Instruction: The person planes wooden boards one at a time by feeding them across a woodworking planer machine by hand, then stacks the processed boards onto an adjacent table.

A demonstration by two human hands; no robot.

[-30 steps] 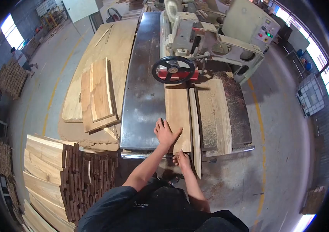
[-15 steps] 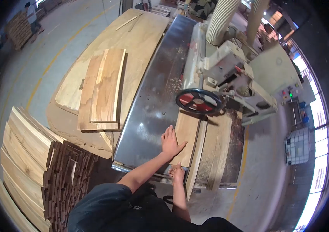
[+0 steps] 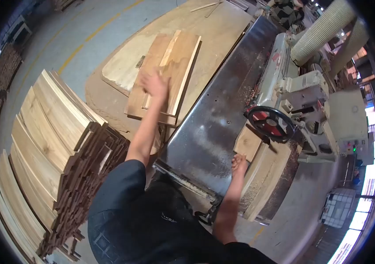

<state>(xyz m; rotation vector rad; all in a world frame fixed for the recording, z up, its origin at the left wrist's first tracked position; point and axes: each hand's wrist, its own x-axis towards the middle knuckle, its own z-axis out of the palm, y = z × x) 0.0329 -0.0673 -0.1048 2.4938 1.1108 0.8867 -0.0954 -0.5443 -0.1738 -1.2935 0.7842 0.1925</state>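
My left hand [image 3: 155, 86] is over the stacked boards [image 3: 181, 57] on the plywood-topped table, its fingers spread and somewhat blurred. Curled fingers of my right hand [image 3: 239, 163] are at the near end of a short-looking wooden board [image 3: 247, 143]. That board lies on the machine's metal table [image 3: 205, 136], and its far end is hidden beneath the machine near the black handwheel [image 3: 271, 124]. To its right runs a pale wooden strip [image 3: 270, 176] with shavings around it.
A tall stack of planks [image 3: 48, 136] stands at the left. Ribbed hoses [image 3: 324, 33] rise from the machine at the upper right. A caged white container [image 3: 338, 207] is on the floor at the right.
My left hand has left the board on the machine and moved over the stacked boards. The board has slid farther under the machine, with my right hand at its end. The view has shifted.
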